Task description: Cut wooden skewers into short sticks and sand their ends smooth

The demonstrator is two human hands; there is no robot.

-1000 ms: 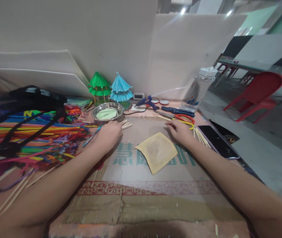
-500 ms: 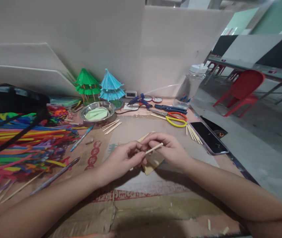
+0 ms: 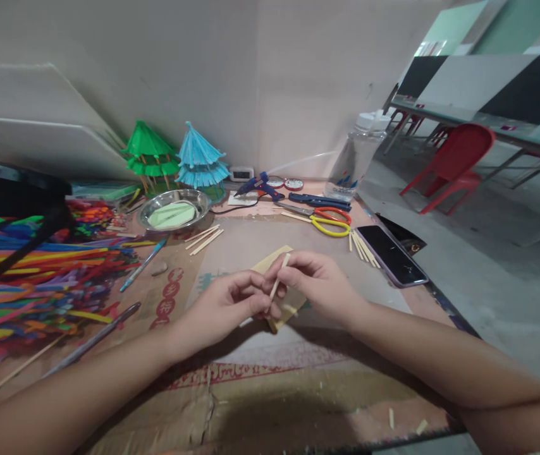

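A short pale wooden stick (image 3: 279, 277) stands steeply tilted between my two hands. My right hand (image 3: 320, 281) pinches it between thumb and fingers near its upper part. At the lower end, the thumb and fingertips of my left hand (image 3: 236, 300) close on it. Beneath both hands lies a yellowish-brown sheet (image 3: 291, 309), partly covered by my fingers; it looks like sandpaper, though I cannot tell for sure. Several cut sticks (image 3: 207, 241) rest beyond my left hand, and another bunch of sticks (image 3: 363, 248) lies beside the phone (image 3: 391, 256).
Scissors (image 3: 329, 221), blue-handled pliers (image 3: 320, 202), a glue gun (image 3: 258, 186) and a water bottle (image 3: 358, 155) stand or lie at the back. Leftward are a metal bowl (image 3: 144, 221), green (image 3: 149, 151) and blue (image 3: 201, 158) paper pavilions, a pen (image 3: 143, 265) and colourful pipe cleaners (image 3: 37, 278).
The stick has swung from nearly level to steeply upright between my fingers. My right hand's thumb and fingers have shifted onto it. The view has moved slightly, sliding the scene left.
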